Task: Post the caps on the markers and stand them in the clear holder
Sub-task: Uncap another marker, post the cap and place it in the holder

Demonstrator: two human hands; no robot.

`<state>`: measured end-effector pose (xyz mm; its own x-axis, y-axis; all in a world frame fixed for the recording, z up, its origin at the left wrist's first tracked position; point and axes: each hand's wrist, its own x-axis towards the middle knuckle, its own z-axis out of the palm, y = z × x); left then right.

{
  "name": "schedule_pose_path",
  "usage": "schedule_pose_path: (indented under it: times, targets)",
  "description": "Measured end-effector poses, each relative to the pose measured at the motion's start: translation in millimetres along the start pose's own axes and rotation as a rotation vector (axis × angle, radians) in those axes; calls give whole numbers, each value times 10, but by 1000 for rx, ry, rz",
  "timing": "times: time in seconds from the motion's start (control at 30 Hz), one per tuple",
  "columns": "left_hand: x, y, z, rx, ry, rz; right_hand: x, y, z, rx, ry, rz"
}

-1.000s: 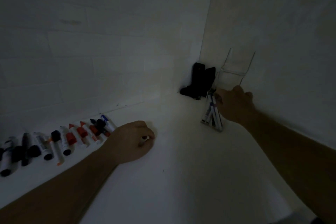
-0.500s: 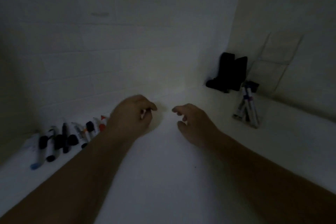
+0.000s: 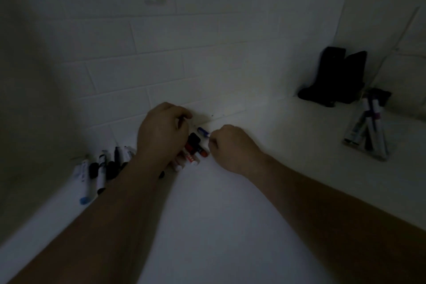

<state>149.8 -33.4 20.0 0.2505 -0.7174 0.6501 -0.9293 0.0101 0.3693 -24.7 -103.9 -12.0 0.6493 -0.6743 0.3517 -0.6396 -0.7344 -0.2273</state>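
A row of loose markers (image 3: 101,168) and caps lies along the wall at the left, with red and black ones (image 3: 193,147) bunched at its right end. My left hand (image 3: 161,134) hovers curled over that bunch and hides part of it; whether it holds anything is hidden. My right hand (image 3: 230,147) is closed, its fingertips pinching the near end of a small blue marker (image 3: 202,131) that lies on the white table. The clear holder (image 3: 378,154) stands far right by the side wall, with several capped markers (image 3: 366,131) leaning inside.
A black object (image 3: 334,78) sits in the corner just left of the holder. The brick wall (image 3: 161,64) runs close behind the marker row. A side wall (image 3: 391,7) closes off the right. The white table (image 3: 219,226) stretches toward me.
My right hand left the holder and swung left to the blue marker. My left hand moved up over the red and black markers. The view turned left.
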Motion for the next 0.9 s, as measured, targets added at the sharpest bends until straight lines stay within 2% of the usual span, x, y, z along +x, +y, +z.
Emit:
schedule_pose_path:
  times: [0.27, 0.37, 0.43, 0.53, 0.7, 0.9]
  targets:
    - [-45, -28, 126, 85, -98, -12, -421, 416, -464, 88, 141, 263]
    - [-66, -1, 177, 200, -159, 15, -647, 587, -475, 101, 200, 314]
    - [-47, 41, 193, 293, -209, 16, -692, 641, -468, 202, 230, 355]
    - [36, 151, 216, 412, -310, -9, -705, 670, -456, 211, 232, 320]
    - [297, 383, 268, 537, -653, -91, -693, 731, -454, 354, 210, 350]
    - [474, 450, 381, 685, -714, -33, -725, 764, -447, 456, 202, 355]
